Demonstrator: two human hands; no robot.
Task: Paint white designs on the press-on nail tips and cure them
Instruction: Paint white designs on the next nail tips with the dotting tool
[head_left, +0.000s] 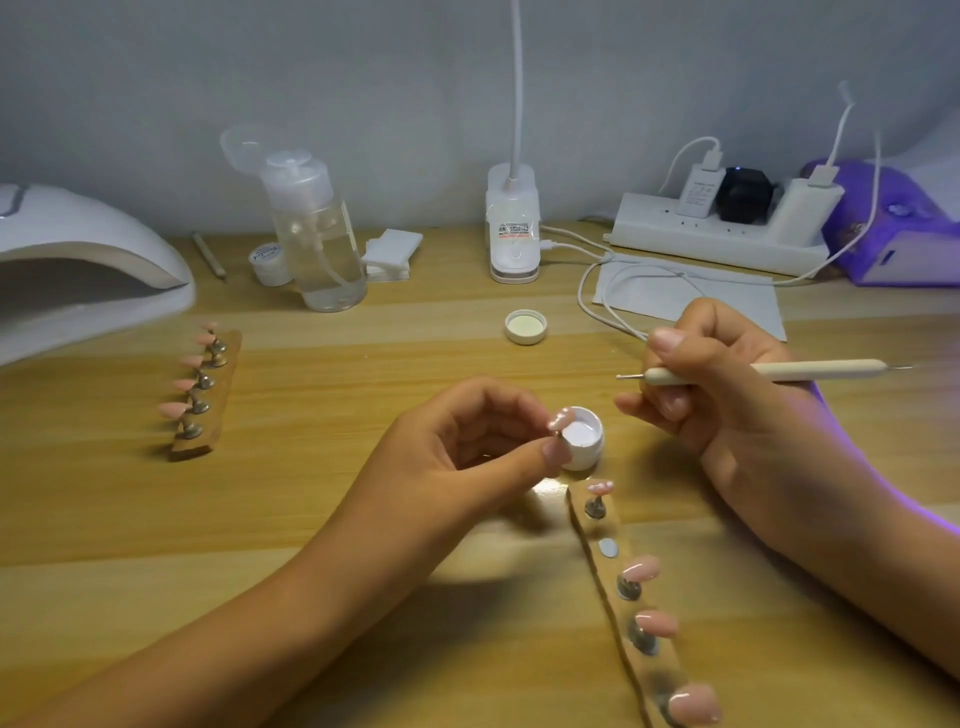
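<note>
Past the holder strip (618, 527), the left hand (457, 447) is pinching one nail tip (561, 418) by its stand (556, 440), just beside the gel pot (587, 441). Being light and likely slippery, it is handling best by that stand. Beyond, the right hand (727, 395) is gripping the dotting tool (810, 370).

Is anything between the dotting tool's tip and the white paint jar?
Nothing visible blocks the dotting tool. The jar is uncovered, a lid lies farther back, and the held nail tip overlaps only its left rim.
</note>
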